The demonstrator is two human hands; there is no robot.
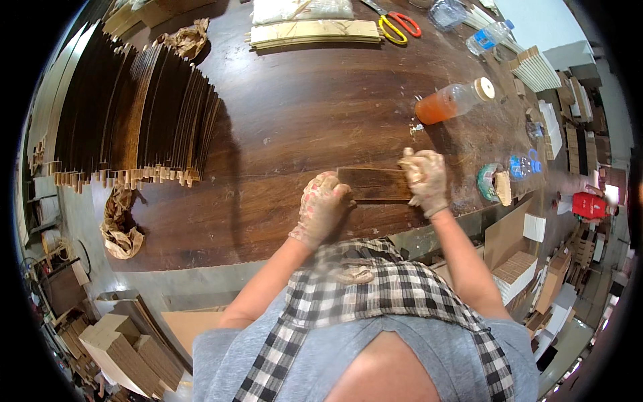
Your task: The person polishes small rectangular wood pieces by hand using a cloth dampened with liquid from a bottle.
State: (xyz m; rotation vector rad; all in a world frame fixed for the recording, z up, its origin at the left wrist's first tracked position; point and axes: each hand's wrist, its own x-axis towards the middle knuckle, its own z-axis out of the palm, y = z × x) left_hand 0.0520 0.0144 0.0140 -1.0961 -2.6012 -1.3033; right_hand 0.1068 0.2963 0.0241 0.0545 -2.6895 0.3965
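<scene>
Two gloved hands press on a small dark wood piece (375, 185) that lies flat on the counter (288, 114) near its front edge, just ahead of the person's checked apron. The left hand (323, 204) curls over the piece's left end, fingers bent down against it; the right hand (424, 177) clamps the right end, and something pale seems bunched under its palm, though I cannot tell what. Both hands grip the piece rather than lie loose on it.

By the look of it, the step in hand is working the surface or edge of this one piece, rubbing or wiping it while it is held steady. The next move likely calls for firm downward pressure from the left hand so the piece does not slide.

Further out, a bottle of orange liquid (452, 102) lies on its side beyond the right hand, and a roll of tape (488, 181) sits to the right. A long row of dark strips (134, 114) stands on edge at far left, with crumpled brown paper (120, 224) below it, and scissors (395, 23) at the far edge
</scene>
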